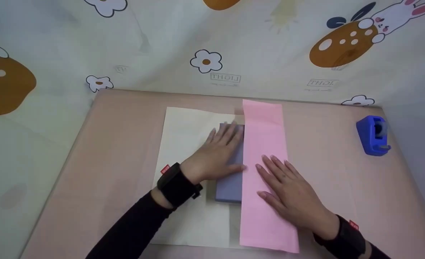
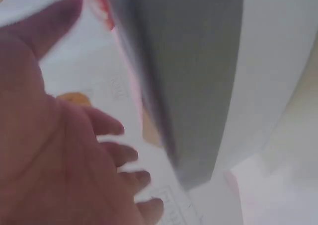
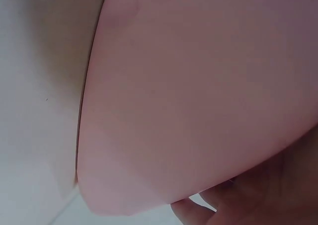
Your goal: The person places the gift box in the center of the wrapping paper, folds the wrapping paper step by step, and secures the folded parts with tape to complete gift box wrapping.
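A flat grey-blue box or book (image 1: 229,189) lies on a large cream sheet of paper (image 1: 183,136). Over its right part runs a long pink paper strip (image 1: 264,133), which hides that side. My left hand (image 1: 214,156) lies across the grey-blue piece with fingers extended, its thumb reaching the pink edge. On the right border of the pink paper, my right hand (image 1: 295,196) rests with straight, slightly spread fingers. The left wrist view shows the left hand (image 2: 64,150) beside a blurred grey side (image 2: 194,76). Pink paper (image 3: 189,96) fills most of the right wrist view, partly hiding that hand's fingers.
A blue tape dispenser (image 1: 372,138) stands at the right side of the pinkish table (image 1: 327,144). Behind the table hangs a pale cloth (image 1: 162,43) printed with flowers and rabbits. The paper extends toward the table's front.
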